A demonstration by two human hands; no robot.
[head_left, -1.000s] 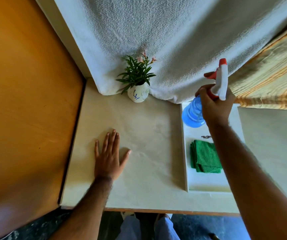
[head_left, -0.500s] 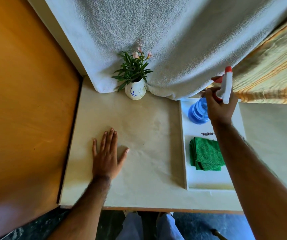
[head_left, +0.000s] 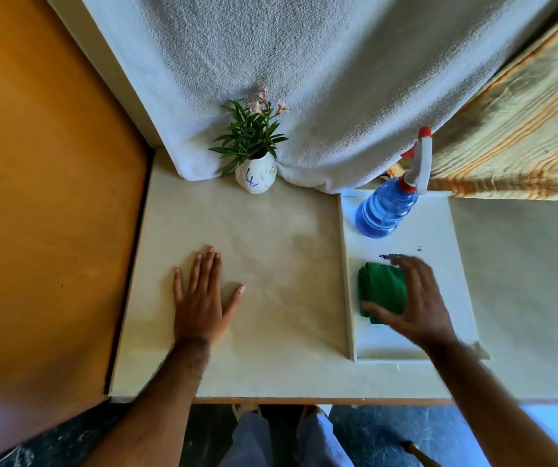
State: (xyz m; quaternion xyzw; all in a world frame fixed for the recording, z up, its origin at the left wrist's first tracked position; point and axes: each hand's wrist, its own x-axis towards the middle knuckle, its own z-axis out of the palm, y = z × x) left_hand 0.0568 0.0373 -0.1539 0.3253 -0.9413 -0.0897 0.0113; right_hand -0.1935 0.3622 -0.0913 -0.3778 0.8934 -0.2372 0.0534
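Cloth (head_left: 380,284) at left edge of tray (head_left: 346,281); right grip (head_left: 415,305) splayed over it (blurred), left grip (head_left: 200,305) flat on tabletop (head_left: 287,264).

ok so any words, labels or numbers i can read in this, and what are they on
"4x", or close to it: blue hand-drawn marks on the white vase; it is a scribble, so the reading is unsure.
Dark specks on the white tray: too small to tell whether they are print.
Spray bottle and green cloth: no label or text shows.
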